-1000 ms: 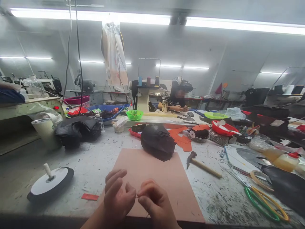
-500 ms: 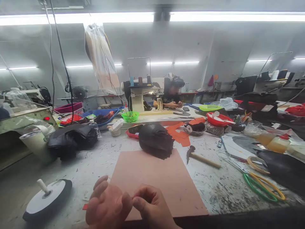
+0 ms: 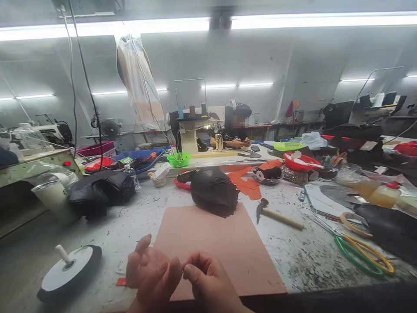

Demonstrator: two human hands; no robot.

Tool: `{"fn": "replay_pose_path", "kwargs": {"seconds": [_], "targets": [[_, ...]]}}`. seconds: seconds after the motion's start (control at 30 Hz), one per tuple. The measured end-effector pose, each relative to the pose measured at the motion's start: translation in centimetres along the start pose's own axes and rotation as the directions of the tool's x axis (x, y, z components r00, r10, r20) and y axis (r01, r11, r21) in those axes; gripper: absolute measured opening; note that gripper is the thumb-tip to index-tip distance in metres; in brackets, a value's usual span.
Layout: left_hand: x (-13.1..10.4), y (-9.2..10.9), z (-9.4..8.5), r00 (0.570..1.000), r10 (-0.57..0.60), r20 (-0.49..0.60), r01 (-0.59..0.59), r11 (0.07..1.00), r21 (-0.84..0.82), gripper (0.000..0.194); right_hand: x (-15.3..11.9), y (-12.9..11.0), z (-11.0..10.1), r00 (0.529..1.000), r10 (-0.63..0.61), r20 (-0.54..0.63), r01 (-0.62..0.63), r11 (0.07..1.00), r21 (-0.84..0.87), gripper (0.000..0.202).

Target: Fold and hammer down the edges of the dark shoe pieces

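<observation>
Over the near left edge of the pink board (image 3: pixel 228 243), my left hand (image 3: pixel 151 271) is turned palm up with its fingers half curled and apart, nothing visible in it. Its thumb tip meets the fingertips of my right hand (image 3: pixel 208 278), whose thumb and index finger are pinched together. Whatever lies in that pinch is too small to make out. Beyond my hands, a stack of black leather pieces (image 3: pixel 213 193) rests across the board's far edge. A small red piece (image 3: pixel 120 282) lies to the left of my left hand.
To the right lie a hammer (image 3: pixel 282 217), scissors (image 3: pixel 363 256) with green and yellow handles, and a tape roll (image 3: pixel 355 224). On the left are a white-topped reel (image 3: pixel 67 269) and black leather (image 3: pixel 100 191). A person (image 3: pixel 239 128) sits beyond a sewing machine (image 3: pixel 192 130).
My left hand has shifted slightly right and its fingers have curled a little more. My right hand keeps its pinch. The whole view has shifted slightly.
</observation>
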State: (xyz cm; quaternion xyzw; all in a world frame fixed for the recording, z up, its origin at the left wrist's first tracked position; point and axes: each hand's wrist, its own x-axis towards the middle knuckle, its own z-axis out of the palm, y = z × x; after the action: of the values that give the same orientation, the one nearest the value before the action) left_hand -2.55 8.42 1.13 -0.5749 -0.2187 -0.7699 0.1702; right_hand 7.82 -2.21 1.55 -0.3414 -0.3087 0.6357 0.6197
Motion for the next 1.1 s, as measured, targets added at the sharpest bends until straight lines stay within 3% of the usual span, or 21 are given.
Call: {"fn": "replay_pose_path", "kwargs": {"seconds": [0.07,0.13,0.2,0.33,0.57,0.83,1.1], "targets": [[0.8,1.3,0.6,0.951,0.272,-0.149,-0.276,0.961,-0.009,0.025,0.0,-0.4,0.2,0.998,0.052,0.027,-0.053,0.998,0.031,0.047],[1.5,2.2,1.1,0.912,0.367,-0.183,-0.374,0.927,-0.008,0.021,-0.1,-0.6,0.3,0.989,0.131,0.065,-0.135,0.989,0.055,0.049],[1.8,2.6,1.2,0.926,0.342,-0.160,-0.353,0.934,-0.046,0.021,0.1,-0.4,0.3,0.982,0.167,0.091,-0.176,0.978,0.110,0.050],[1.5,2.4,0.6,0.951,0.290,-0.103,-0.301,0.947,-0.112,0.034,0.6,0.8,0.1,0.991,0.123,0.052,-0.131,0.964,0.233,0.046],[0.9,2.5,0.4,0.978,0.203,-0.058,-0.208,0.971,-0.114,0.027,0.9,0.9,0.9,0.999,0.004,-0.046,0.005,0.979,0.204,0.039],[1.5,3.4,0.6,0.996,0.069,-0.053,-0.074,0.992,-0.101,0.021,0.2,0.6,0.8,0.998,-0.012,-0.062,0.012,1.000,-0.003,0.043],[1.1,2.7,0.2,0.996,0.063,-0.057,-0.069,0.991,-0.112,0.023,-0.3,0.3,0.7,0.995,-0.071,-0.070,0.062,0.990,-0.128,0.045]]}}
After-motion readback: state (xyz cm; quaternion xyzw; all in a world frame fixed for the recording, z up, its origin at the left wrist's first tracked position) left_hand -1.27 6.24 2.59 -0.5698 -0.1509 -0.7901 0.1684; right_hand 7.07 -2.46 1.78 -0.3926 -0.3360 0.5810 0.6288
